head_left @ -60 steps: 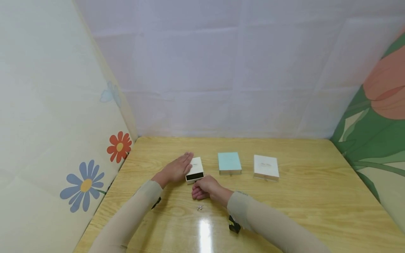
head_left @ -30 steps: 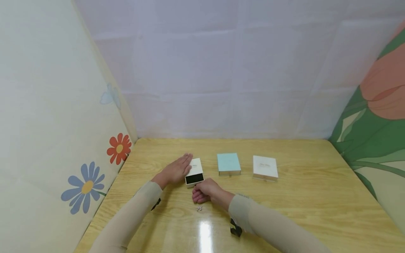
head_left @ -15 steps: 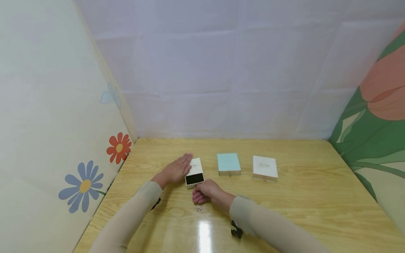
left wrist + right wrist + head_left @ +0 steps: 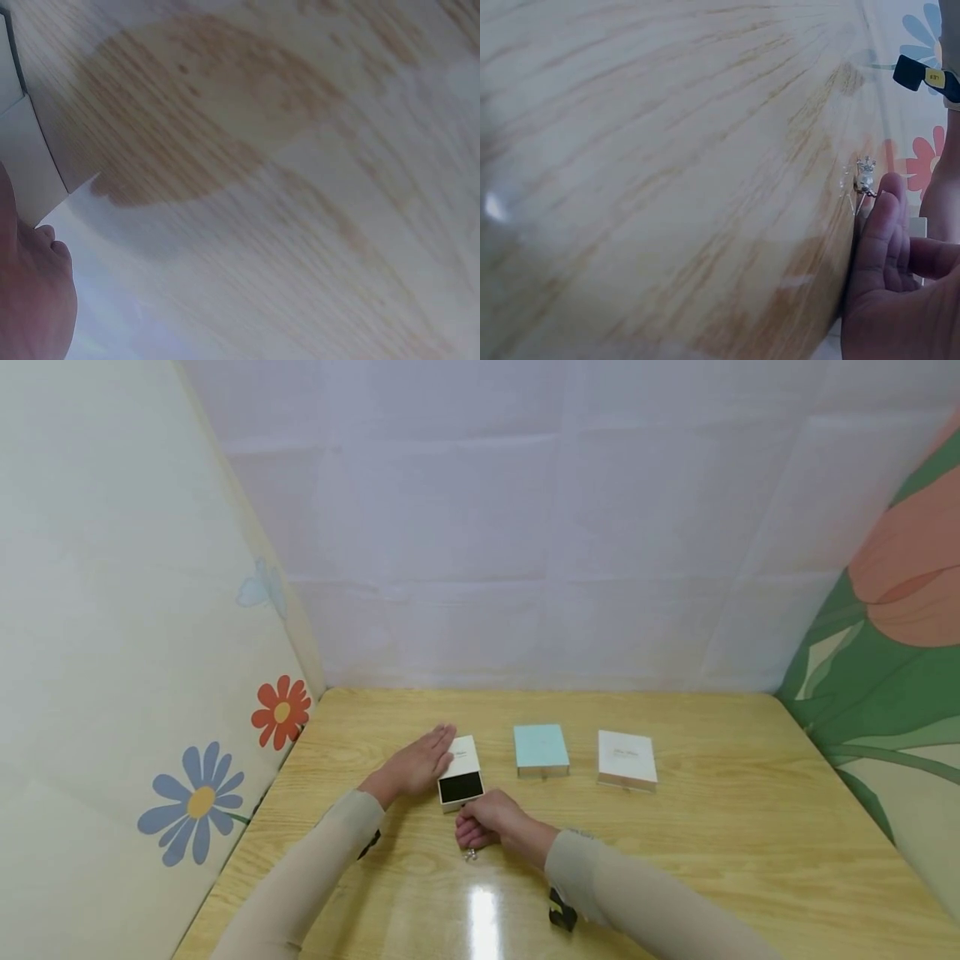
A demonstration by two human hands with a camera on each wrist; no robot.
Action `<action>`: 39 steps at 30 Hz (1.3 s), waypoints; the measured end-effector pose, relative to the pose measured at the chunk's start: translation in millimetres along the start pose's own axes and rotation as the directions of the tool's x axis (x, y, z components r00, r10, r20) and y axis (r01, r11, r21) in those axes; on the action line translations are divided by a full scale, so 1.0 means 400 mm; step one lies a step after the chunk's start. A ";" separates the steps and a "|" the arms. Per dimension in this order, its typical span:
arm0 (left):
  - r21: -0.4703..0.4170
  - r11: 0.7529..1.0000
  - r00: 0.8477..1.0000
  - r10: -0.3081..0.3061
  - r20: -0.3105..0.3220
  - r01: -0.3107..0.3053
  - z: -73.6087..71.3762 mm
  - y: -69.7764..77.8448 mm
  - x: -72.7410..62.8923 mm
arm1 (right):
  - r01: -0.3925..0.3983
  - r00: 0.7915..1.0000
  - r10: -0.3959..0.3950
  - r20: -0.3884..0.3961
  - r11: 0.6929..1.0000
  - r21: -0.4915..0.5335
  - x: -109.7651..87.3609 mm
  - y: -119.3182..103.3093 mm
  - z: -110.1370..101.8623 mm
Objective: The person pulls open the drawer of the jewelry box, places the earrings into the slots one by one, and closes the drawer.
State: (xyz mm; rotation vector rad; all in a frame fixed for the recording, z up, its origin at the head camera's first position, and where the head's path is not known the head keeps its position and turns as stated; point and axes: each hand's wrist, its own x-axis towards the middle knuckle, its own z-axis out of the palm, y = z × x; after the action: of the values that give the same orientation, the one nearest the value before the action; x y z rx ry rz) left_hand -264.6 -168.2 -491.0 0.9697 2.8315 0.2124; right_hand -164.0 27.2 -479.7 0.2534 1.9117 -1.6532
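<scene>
A small white drawer box (image 4: 463, 752) lies on the wooden table with its drawer (image 4: 461, 789) partly out toward me, showing a black inside. My left hand (image 4: 416, 766) rests on the box's top and left side, fingers straight. At the drawer's front my right hand (image 4: 491, 818) pinches what looks like its dark pull tab, mostly hidden by the fingers. Close by the right hand's curled fingers lies a small silvery piece of jewellery (image 4: 470, 855). The right wrist view shows this jewellery (image 4: 865, 177) near the fingertips, with sparkling stones and a pearly bead.
A light-blue box (image 4: 542, 747) and another white box (image 4: 626, 757) stand to the right on the table (image 4: 712, 843), both closed. A white cloth wall (image 4: 555, 568) rises behind, with flower-printed walls at the sides.
The drawer has slid farther out toward me, showing more of its black inside. My right hand has moved toward me with it, nearer the jewellery. My left hand has stayed on the box.
</scene>
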 end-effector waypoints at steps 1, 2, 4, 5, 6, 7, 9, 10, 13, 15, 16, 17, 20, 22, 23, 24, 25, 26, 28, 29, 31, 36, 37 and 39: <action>-0.001 1.000 1.000 0.004 -0.004 -0.004 0.000 0.000 -0.001 | 0.001 1.000 -0.001 0.001 1.000 0.002 -0.001 0.000 0.000; 0.000 1.000 1.000 0.006 -0.008 -0.006 0.001 0.000 -0.001 | 0.002 1.000 -0.002 0.002 1.000 0.002 -0.001 0.001 0.000; 0.003 1.000 1.000 0.006 -0.011 -0.006 0.000 0.002 -0.001 | 0.002 1.000 -0.002 0.003 1.000 0.004 -0.002 0.001 0.000; 0.002 1.000 1.000 0.007 -0.015 -0.007 0.000 0.002 -0.002 | 0.004 1.000 -0.004 0.005 1.000 0.006 -0.002 0.002 0.000; 0.004 1.000 1.000 0.006 -0.015 -0.006 -0.001 0.003 -0.002 | 0.004 1.000 -0.004 0.005 1.000 0.007 -0.003 0.002 0.000; 0.005 1.000 1.000 0.004 -0.015 -0.004 -0.001 0.003 -0.002 | 0.004 1.000 -0.004 0.007 1.000 0.009 -0.003 0.002 0.000; 0.008 1.000 1.000 -0.003 -0.006 0.003 -0.001 0.004 -0.002 | 0.003 1.000 -0.003 0.007 1.000 0.009 -0.003 0.003 0.000; 0.010 1.000 1.000 -0.007 -0.002 0.007 -0.002 0.004 -0.002 | 0.003 1.000 -0.003 0.007 1.000 0.009 -0.003 0.003 0.000; 0.009 1.000 1.000 -0.001 -0.011 0.001 -0.002 0.005 -0.002 | 0.000 1.000 0.000 0.004 1.000 0.003 -0.004 0.004 0.001; 0.009 1.000 1.000 0.006 -0.017 -0.006 -0.001 0.005 -0.003 | -0.002 1.000 0.002 0.001 1.000 -0.003 -0.006 0.004 0.001; 0.007 1.000 1.000 0.009 -0.020 -0.009 -0.002 0.005 -0.003 | -0.002 1.000 0.002 0.001 1.000 -0.005 -0.006 0.005 0.001; 0.008 1.000 1.000 0.012 -0.023 -0.012 -0.002 0.005 -0.003 | -0.001 1.000 0.001 0.000 1.000 -0.008 -0.007 0.005 0.001; 0.005 1.000 1.000 0.014 -0.022 -0.014 -0.001 0.005 -0.003 | 0.001 1.000 -0.001 0.002 1.000 -0.010 -0.010 0.006 0.002; -0.003 1.000 1.000 0.015 -0.025 -0.015 -0.001 0.005 -0.004 | 0.007 1.000 -0.007 0.005 1.000 -0.008 -0.012 0.006 0.001; -0.004 1.000 0.999 0.015 -0.029 -0.015 0.000 0.004 -0.004 | 0.009 1.000 -0.009 0.006 1.000 -0.006 -0.012 0.006 0.001; -0.004 1.000 0.999 0.015 -0.032 -0.015 0.001 0.004 -0.004 | 0.012 1.000 -0.012 0.008 1.000 -0.004 -0.013 0.006 0.001; -0.003 1.000 0.999 0.015 -0.033 -0.015 0.002 0.003 -0.004 | 0.017 1.000 -0.017 0.010 1.000 -0.002 -0.014 0.007 0.001; -0.001 1.000 0.999 0.014 -0.034 -0.014 0.002 0.002 -0.004 | 0.020 1.000 -0.020 0.011 1.000 -0.002 -0.014 0.007 0.001; 0.004 1.000 0.999 0.011 -0.032 -0.011 0.003 0.002 -0.002 | 0.023 1.000 -0.023 0.011 1.000 -0.001 -0.015 0.008 0.001; 0.006 1.000 1.000 0.010 -0.029 -0.010 0.003 0.002 -0.001 | 0.023 1.000 -0.023 0.009 1.000 -0.003 -0.016 0.008 0.001; 0.003 1.000 1.000 0.010 -0.021 -0.010 0.001 0.003 0.000 | 0.025 1.000 -0.025 0.005 1.000 -0.008 -0.016 0.009 0.001; -0.004 1.000 1.000 0.011 -0.015 -0.011 0.002 0.001 0.001 | 0.033 0.999 -0.033 -0.006 0.999 -0.030 -0.022 0.009 0.002; 0.001 1.000 1.000 0.011 -0.018 -0.011 0.003 -0.001 0.001 | 0.035 0.999 -0.035 -0.006 0.999 -0.033 -0.023 0.009 0.003; 0.001 1.000 1.000 0.006 -0.018 -0.006 0.008 -0.004 0.003 | 0.041 0.999 -0.041 -0.003 0.999 -0.034 -0.025 0.010 0.004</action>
State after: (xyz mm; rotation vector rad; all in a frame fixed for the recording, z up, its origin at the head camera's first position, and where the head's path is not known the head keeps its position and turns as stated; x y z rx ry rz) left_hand -265.8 -168.6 -494.3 0.9810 2.8459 0.2219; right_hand -153.6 29.0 -477.8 0.2052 1.9586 -1.6464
